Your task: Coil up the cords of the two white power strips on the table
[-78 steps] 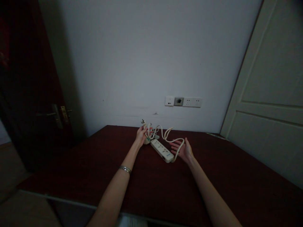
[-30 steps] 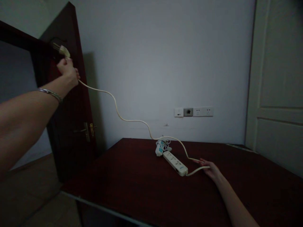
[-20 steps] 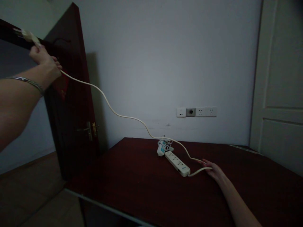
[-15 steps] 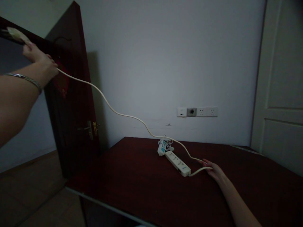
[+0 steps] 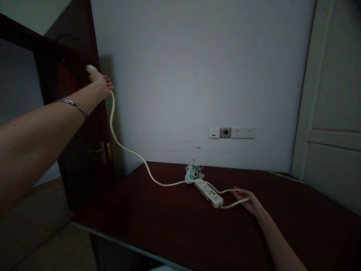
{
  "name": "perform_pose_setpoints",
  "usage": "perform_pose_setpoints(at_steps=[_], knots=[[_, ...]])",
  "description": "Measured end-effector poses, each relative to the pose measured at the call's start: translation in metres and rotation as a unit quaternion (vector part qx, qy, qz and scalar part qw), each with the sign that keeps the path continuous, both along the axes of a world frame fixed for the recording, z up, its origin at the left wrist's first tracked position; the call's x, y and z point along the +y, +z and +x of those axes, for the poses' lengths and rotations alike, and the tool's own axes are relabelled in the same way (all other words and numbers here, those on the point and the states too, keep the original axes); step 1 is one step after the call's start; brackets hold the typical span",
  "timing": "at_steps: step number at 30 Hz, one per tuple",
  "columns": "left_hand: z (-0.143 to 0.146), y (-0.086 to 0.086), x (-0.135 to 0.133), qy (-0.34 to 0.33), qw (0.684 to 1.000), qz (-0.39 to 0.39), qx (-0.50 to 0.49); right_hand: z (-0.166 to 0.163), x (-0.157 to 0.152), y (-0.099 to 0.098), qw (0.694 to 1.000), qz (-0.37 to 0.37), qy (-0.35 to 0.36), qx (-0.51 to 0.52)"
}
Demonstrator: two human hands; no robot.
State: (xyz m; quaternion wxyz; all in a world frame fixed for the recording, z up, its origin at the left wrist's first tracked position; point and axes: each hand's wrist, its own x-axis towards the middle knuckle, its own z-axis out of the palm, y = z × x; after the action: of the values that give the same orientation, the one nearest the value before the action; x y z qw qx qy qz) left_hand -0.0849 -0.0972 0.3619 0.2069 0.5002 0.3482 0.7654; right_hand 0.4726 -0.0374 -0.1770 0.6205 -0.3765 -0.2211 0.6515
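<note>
Fingers of the left hand (image 5: 99, 83) are clenched round the plug end (image 5: 91, 69) of a cream cord (image 5: 128, 151), raised high at about 10 o'clock, in front of the dark door (image 5: 81, 124). A bangle (image 5: 72, 104) sits on that wrist. Fingers of the right hand (image 5: 248, 200) lie low on the desk (image 5: 175, 229) at about 4 o'clock, curled loosely over the cord's other end where it loops out of the power strip (image 5: 209, 192); whether they pinch it or only pin it down cannot be told. From the raised hand the cord drops steeply, sags to the desk surface, and runs across to the strip near desk centre. At the strip's far end, about 12 o'clock from it, sits a small tangled bundle of another lead (image 5: 192, 172), touching or just beside it. Wall sockets (image 5: 232, 132) sit above, well apart. Judgement: the cord is being drawn out straight, and doing that well calls for the right hand to anchor the strip end firmly, so the strip does not slide, while the left hand lifts smoothly with no jerk and keeps the slack clear of the bundle.
</note>
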Motion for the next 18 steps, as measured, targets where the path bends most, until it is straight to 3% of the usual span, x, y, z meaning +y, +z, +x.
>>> perform_pose_setpoints(at_steps=[3, 7, 10, 14, 18], knots=[[0.049, -0.016, 0.019, -0.018, 0.998, -0.037, -0.051, -0.001, -0.005, 0.003, 1.000, 0.007, 0.026, 0.005], [0.117, -0.050, 0.035, -0.115, 0.990, -0.080, 0.009, 0.000, -0.013, 0.013, 0.997, -0.004, 0.076, -0.002], [0.157, -0.081, 0.045, -0.156, 0.979, -0.123, 0.049, -0.001, -0.016, 0.021, 0.995, -0.028, 0.073, -0.060], [0.191, -0.124, 0.053, -0.223, 0.934, -0.183, 0.211, -0.002, -0.014, 0.025, 0.976, -0.071, -0.019, -0.207], [0.208, -0.162, 0.056, -0.209, 0.907, -0.195, 0.311, 0.006, -0.011, 0.019, 0.940, -0.073, -0.143, -0.300]])
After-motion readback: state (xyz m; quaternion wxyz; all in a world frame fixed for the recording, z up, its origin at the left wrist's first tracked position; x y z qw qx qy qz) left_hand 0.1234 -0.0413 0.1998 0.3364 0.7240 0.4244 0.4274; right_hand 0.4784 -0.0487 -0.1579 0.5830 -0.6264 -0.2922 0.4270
